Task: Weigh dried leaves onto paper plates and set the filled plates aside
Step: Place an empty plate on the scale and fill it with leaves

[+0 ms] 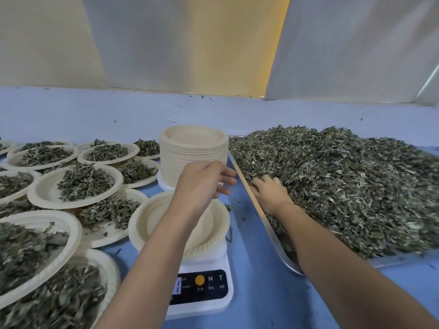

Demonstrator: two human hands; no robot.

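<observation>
Centrally, an empty paper plate (pixel 142 224) waits on the digital scale (pixel 202 288), ready for leaves; the left hand (pixel 204 181) hovers above, fingers loose, holding nothing. Right of centre, the right hand (pixel 268 191) lies sunk in the dried leaves (pixel 344 181), probably for a portion, fingertips buried, grip unclear. Filled plates (pixel 76 184) crowd the left.

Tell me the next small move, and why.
Probably the right hand should scoop a handful from the dried leaves and carry it to the paper plate on the scale: that plate sits empty, and the hand lies in the pile.
</observation>
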